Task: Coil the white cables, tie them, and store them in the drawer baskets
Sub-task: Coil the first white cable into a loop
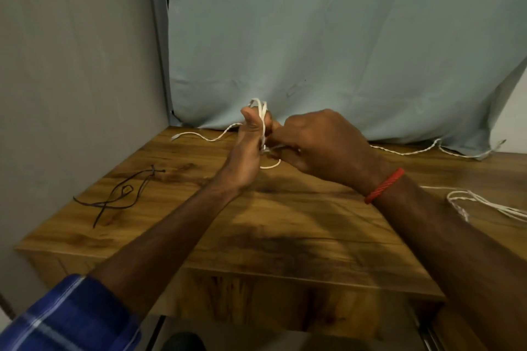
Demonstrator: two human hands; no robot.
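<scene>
Above the middle of the wooden surface (285, 222), both hands are up and working one white cable (261, 108). The left hand (248, 148) has its thumb upright and its fingers curled round a small bunch of loops, which poke out over the thumb. The right hand (322, 148) is right against it, fingers curled in and apparently pinching a strand low on the bunch, though its knuckles hide the exact contact. One free tail (199, 135) snakes off to the left along the surface, and a short loop droops below the hands.

This looks like the coiling step, tie not yet on. The cable reads as thin, light and limp, with a bit of spring, so the loops will want to splay the moment the grip slackens. The best hold is across the whole bunch at its waist, not on a single strand.

A black cord (122, 194) lies well apart on the left, probably the tie. A second cable (405, 152) runs along the back right by the blue cloth (342, 37), and loose strands (484, 205) lie at the right edge. No drawer baskets in view.
</scene>
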